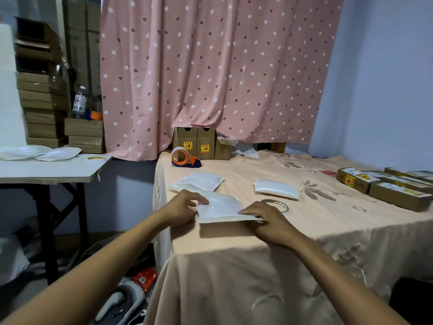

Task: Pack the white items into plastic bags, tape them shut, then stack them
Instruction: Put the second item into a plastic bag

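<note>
Against pink white-dotted curtain [210, 66], table [304, 233] draped in peach floral cloth. Near front left part of table: white padded item in clear plastic bag [220, 208], held between both hands. Left-hand grip [181, 207] pinching bag's left edge; right-hand grip [267, 221] curled on its near right corner. Just behind: second bagged white item [198, 181]. Further right, apart: white pillow-like packet [276, 189]. Beside right-hand grip: flat tape roll [282, 205]. At far edge: orange tape dispenser [182, 157]. Along right side: brown cardboard boxes with yellow labels [386, 186].

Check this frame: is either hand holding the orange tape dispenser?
No, the orange tape dispenser sits far back by the cardboard boxes, while the left hand and right hand grip the white packet.
</note>
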